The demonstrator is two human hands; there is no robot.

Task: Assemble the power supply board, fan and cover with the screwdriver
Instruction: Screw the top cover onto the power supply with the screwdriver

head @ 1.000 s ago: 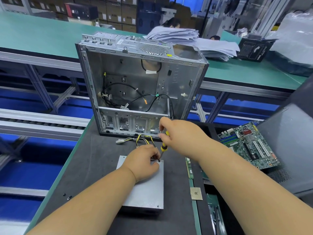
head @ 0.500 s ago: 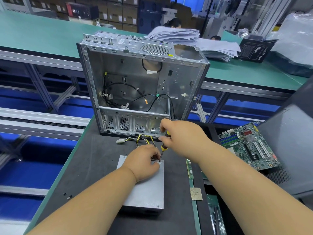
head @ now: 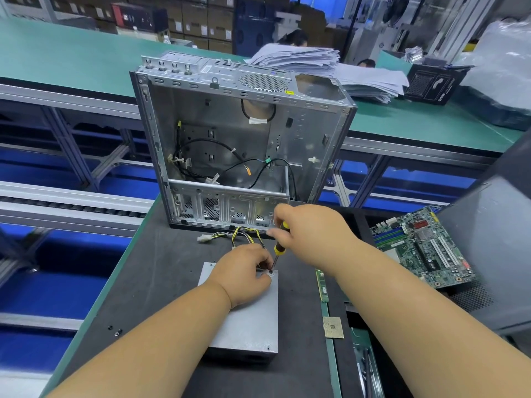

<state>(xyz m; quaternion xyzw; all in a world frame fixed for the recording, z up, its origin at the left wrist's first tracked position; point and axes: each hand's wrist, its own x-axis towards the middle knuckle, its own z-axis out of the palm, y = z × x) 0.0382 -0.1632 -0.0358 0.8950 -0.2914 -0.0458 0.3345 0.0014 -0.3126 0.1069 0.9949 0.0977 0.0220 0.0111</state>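
1. Little changed from the earlier frames: both hands held in the same posture over the same corner of the power supply, screwdriver leaning at the same tilt, nothing on the bench shifted.
2. Nearest, a grey metal power supply [head: 246,320] lying flat on the dark work mat [head: 149,285], cover side up, its near edge towards the viewer.
3. Resting on the far right corner of that box, the left hand [head: 244,272], fingers curled and pinched close around the screwdriver tip, right at a screw hole; whether a screw sits between them, impossible to tell.
4. Just above and right of it, the right hand [head: 310,234], fingers wrapped round the yellow and black handle of the screwdriver [head: 278,245], shaft slanting down and left to touch the box's corner beside the left fingertips.
5. Right of the box, a small square processor chip [head: 333,327] and a narrow green memory stick [head: 321,285] on the mat.
6. Beyond the hands, yellow and black wires [head: 244,235] running from the power supply to a white plug [head: 203,238].
7. Behind those, an open, upright computer case [head: 238,145], black cables hanging inside.
8. Far right, a green motherboard [head: 422,248] leaning against a dark cover panel [head: 494,254].
9. Farthest, a stack of papers [head: 339,70] on a green table [head: 71,56].
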